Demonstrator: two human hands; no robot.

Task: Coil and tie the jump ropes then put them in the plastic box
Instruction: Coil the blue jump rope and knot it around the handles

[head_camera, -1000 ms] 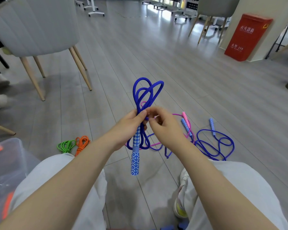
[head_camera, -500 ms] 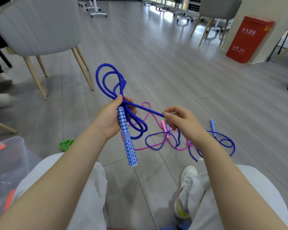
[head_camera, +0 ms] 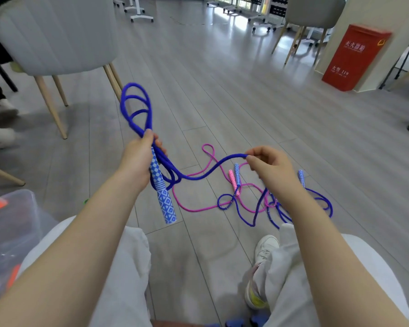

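- My left hand (head_camera: 137,161) has its grip clamped on the blue jump rope (head_camera: 198,177): fingers and thumb are curled round several bunched strands and the top of the blue-and-white patterned handle (head_camera: 162,192).
- Above that grip the coiled loops (head_camera: 136,107) stand up in the air; below it the handle hangs down, tilted toward my right.
- My right hand (head_camera: 269,169) pinches the free run of the same rope between thumb and fingertips; the strand sags in a curve between my two hands.
- Past my right hand the rope drops to the floor (head_camera: 222,95) near my knee.
- On the floor between and beyond my hands lie a pink rope (head_camera: 198,210) and more blue rope, tangled over one another, with a pink handle (head_camera: 233,182) and a blue handle (head_camera: 237,173) just beside each other, and another blue handle (head_camera: 301,178) farther right.
- The plastic box (head_camera: 21,208) sits by my left knee, clear-walled, with orange items blurred inside.
- A grey chair (head_camera: 57,36) stands at far left and a red box (head_camera: 354,57) at far right.
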